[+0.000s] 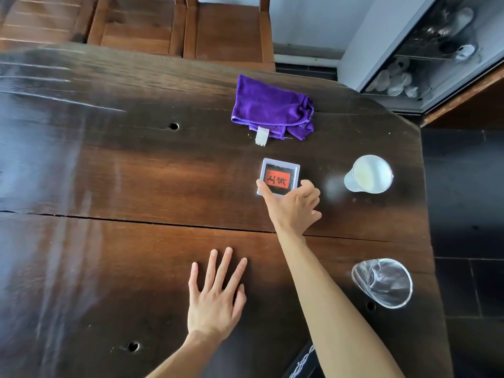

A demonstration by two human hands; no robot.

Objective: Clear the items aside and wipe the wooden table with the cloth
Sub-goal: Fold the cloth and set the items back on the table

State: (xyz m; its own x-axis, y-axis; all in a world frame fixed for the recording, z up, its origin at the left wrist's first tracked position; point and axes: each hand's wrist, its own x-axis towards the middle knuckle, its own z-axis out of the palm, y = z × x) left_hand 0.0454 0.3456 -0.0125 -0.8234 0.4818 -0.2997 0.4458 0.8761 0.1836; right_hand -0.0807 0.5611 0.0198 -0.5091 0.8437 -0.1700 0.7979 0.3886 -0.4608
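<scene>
I see the right hand (293, 207) pinching the near edge of the small square box (278, 177) between thumb and forefinger, the purple cloth (268, 107) lying just beyond that box untouched, and the left hand (215, 298) spread flat on the wooden table (122, 173) nearer me.
</scene>
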